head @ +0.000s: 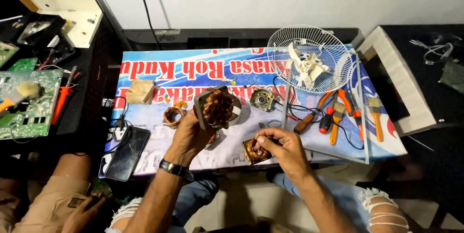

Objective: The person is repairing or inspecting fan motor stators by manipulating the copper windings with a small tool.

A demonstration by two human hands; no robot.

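Nearest the body, the right hand pinches a small copper-wound coil block at the table's front edge, fingers closed on it. At ten o'clock from it the left hand – a dark watch on its wrist – grips a grey square motor stator with copper windings, held upright. Beside that, at nine o'clock, lies a small copper coil ring; a black phone sits at the near left corner. Farther off at two o'clock – orange-handled pliers and brushes, then a white wire fan guard
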